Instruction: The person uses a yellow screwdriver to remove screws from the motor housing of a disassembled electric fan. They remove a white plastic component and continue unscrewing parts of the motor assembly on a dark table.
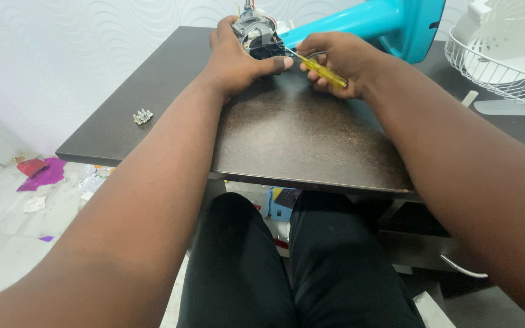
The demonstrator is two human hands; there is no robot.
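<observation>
- Motor (255, 33) — at 12 o'clock on table (299, 133), left hand (235, 58) closed round it.
- Screwdriver (320, 70) — right hand (335, 61) fingers wrapped on handle, tip at motor.
- Step, judged: working a screw; next needs steady tip seating.
- Screws (143, 116) — 9 o'clock.

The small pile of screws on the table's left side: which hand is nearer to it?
Left. The left hand grips the fan motor closer to the screws; the right hand, holding the yellow screwdriver, is farther right.
</observation>
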